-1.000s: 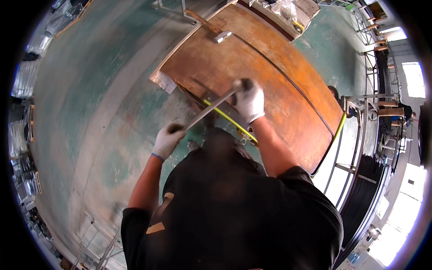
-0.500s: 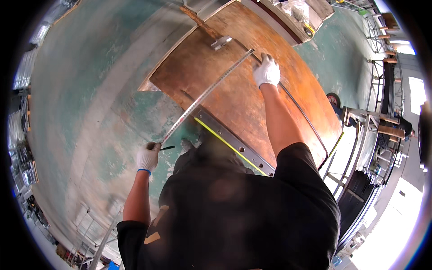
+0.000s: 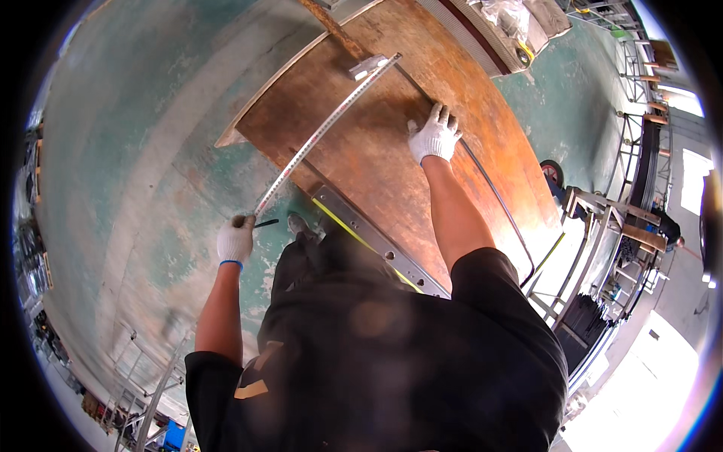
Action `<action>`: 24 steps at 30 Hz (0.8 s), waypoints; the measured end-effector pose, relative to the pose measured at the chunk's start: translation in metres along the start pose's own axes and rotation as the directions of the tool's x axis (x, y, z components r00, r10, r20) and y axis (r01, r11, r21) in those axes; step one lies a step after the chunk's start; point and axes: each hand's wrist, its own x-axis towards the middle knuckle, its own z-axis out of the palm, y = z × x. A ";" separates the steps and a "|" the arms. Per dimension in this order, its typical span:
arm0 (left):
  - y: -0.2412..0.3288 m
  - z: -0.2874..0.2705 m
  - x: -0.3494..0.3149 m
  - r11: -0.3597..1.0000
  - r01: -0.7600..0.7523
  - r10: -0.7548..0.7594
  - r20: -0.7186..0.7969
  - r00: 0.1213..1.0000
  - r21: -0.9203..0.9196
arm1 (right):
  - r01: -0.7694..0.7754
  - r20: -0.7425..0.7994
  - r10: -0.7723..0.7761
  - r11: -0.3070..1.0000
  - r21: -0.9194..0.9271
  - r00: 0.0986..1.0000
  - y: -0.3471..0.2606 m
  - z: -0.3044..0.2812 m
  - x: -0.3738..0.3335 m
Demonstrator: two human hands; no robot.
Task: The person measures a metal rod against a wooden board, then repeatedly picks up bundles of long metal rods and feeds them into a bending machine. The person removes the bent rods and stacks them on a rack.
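My left hand (image 3: 235, 239), in a white knit glove with a blue cuff, is closed on the lower end of a tape measure (image 3: 309, 143). A slim black stick like a pen (image 3: 266, 223) pokes out beside its fingers. The white blade slants up over the brown worktable (image 3: 354, 128), its far tip beside the hammer (image 3: 367, 66). My right hand (image 3: 435, 135), gloved too, lies over a thin dark metal rod (image 3: 493, 177) on the tabletop, fingers stretched and thumb apart. The rod runs beneath it and bends near its right end.
A drilled metal bar (image 3: 361, 230) with a yellow-green strip (image 3: 343, 224) lines the table's near edge. Beyond the far edge stands a padded surface (image 3: 493, 45) bearing a plastic bag (image 3: 508, 16). Metal racks (image 3: 591, 264) and another person (image 3: 666, 230) are at the right.
The tape's far tip has swung left, off the rod to the hammer. My right hand has loosened, its fingers now spread over the rod. My left hand still holds the tape.
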 end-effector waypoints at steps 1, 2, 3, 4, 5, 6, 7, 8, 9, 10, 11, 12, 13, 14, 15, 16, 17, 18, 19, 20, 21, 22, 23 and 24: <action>-0.001 0.002 0.005 1.000 -0.002 0.002 -0.004 1.000 0.006 | 0.000 0.001 0.000 1.000 0.002 1.000 0.000 0.000 0.000; 0.005 0.001 0.007 1.000 -0.012 0.012 0.003 1.000 0.010 | 0.000 -0.002 0.000 1.000 -0.003 1.000 0.000 0.001 0.000; 0.014 -0.003 0.006 1.000 -0.021 0.021 0.008 1.000 0.013 | 0.001 -0.005 -0.001 1.000 -0.007 1.000 0.000 0.003 0.001; 0.019 -0.004 0.007 0.999 -0.029 0.029 0.013 0.999 0.016 | 0.002 -0.007 -0.002 1.000 -0.012 1.000 0.000 0.004 0.001; 0.018 -0.001 0.010 0.999 -0.035 0.035 -0.013 0.999 0.021 | 0.005 -0.005 -0.005 1.000 -0.019 1.000 -0.001 0.004 0.001; 0.017 0.000 0.012 0.999 -0.030 0.030 0.002 1.000 0.023 | 0.008 -0.003 -0.008 1.000 -0.027 1.000 -0.002 0.003 0.001; 0.016 0.000 0.014 0.999 -0.025 0.024 0.016 1.000 0.024 | 0.013 -0.001 -0.013 0.999 -0.035 1.000 -0.004 0.002 0.001; 0.019 -0.001 0.015 1.000 -0.018 0.017 0.031 0.999 0.025 | 0.006 -0.019 -0.007 0.999 -0.040 1.000 -0.002 0.003 0.003; 0.021 -0.003 0.013 0.997 -0.040 0.039 0.016 0.999 0.068 | 0.009 -0.025 -0.010 0.999 -0.043 1.000 0.000 0.008 0.002; 0.020 -0.004 0.015 0.996 -0.045 0.044 0.021 0.999 0.081 | 0.012 -0.032 -0.014 0.999 -0.046 0.999 0.002 0.013 0.003; 0.017 -0.005 0.017 0.994 -0.050 0.048 0.029 0.998 0.094 | 0.019 -0.063 -0.022 0.999 -0.046 0.998 0.004 0.017 0.004; 0.016 -0.005 0.020 0.993 -0.058 0.055 0.034 0.998 0.103 | 0.025 -0.075 -0.030 0.998 -0.064 0.997 0.004 0.019 0.005; 0.015 -0.007 0.020 0.992 -0.036 0.030 0.049 0.998 0.120 | 0.033 -0.077 -0.039 0.997 -0.069 0.996 0.005 0.021 0.005; 0.015 -0.008 0.020 0.993 -0.032 0.026 0.055 0.998 0.113 | 0.039 -0.083 -0.045 0.997 -0.072 0.996 0.004 0.020 0.004; 0.013 -0.009 0.020 0.994 -0.028 0.021 0.062 0.998 0.107 | 0.044 -0.083 -0.050 0.996 -0.075 0.995 0.003 0.020 0.004; 0.011 -0.010 0.020 0.995 -0.024 0.017 0.068 0.998 0.100 | 0.048 -0.083 -0.054 0.996 -0.077 0.995 0.003 0.020 0.004; 0.010 -0.009 0.022 0.994 -0.021 0.013 0.078 0.997 0.106 | 0.049 -0.085 -0.056 0.996 -0.080 0.995 0.003 0.020 0.004; 0.007 -0.007 0.025 0.994 -0.028 0.020 0.077 0.997 0.110 | 0.049 -0.088 -0.056 0.995 -0.085 0.995 0.003 0.021 0.004; 0.004 -0.005 0.028 0.993 -0.035 0.026 0.077 0.997 0.114 | 0.048 -0.091 -0.056 0.995 -0.091 0.994 0.003 0.022 0.004; 0.004 -0.005 0.030 0.992 -0.045 0.036 0.078 0.996 0.118 | 0.045 -0.096 -0.054 0.994 -0.096 0.994 0.004 0.024 0.005; 0.003 -0.005 0.030 0.993 -0.041 0.032 0.081 0.996 0.112 | 0.052 -0.105 -0.062 0.994 -0.101 0.993 0.005 0.026 0.005; 0.004 -0.004 0.030 0.994 -0.037 0.029 0.084 0.996 0.106 | 0.053 -0.102 -0.064 0.993 -0.103 0.993 0.006 0.027 0.007; 0.005 -0.004 0.030 0.994 -0.037 0.028 0.087 0.996 0.101 | 0.052 -0.101 -0.062 0.993 -0.105 0.993 0.005 0.027 0.007; 0.004 -0.003 0.030 0.995 -0.030 0.022 0.088 0.996 0.097 | 0.049 -0.100 -0.060 0.993 -0.107 0.993 0.004 0.026 0.007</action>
